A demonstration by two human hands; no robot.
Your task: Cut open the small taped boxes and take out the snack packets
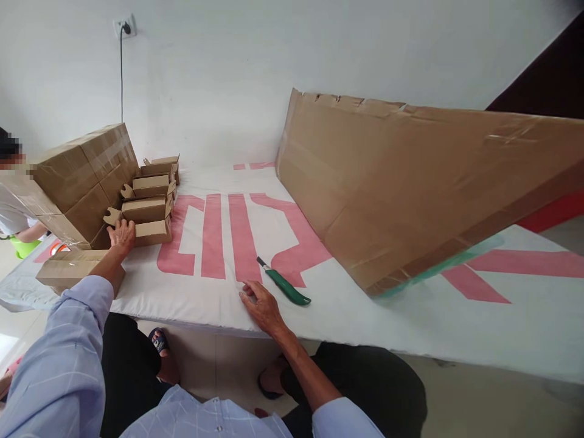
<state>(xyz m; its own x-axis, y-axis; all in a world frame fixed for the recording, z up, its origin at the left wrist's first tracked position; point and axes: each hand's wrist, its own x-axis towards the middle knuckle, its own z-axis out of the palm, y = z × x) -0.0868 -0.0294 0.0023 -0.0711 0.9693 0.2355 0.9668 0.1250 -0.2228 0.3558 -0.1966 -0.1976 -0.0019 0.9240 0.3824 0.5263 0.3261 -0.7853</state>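
Note:
My left hand rests on the nearest small folded cardboard box, at the front of a row of several such boxes with open flaps. My right hand lies flat on the white sheet with its fingers spread and holds nothing. Just to its right lies a green-handled utility knife, blade pointing away from me. The knife and the hand are apart.
Large taped cartons are stacked behind the small boxes, and a flat one lies at the left edge. A big cardboard panel leans across the right. Another person sits at far left. Red letters mark the sheet.

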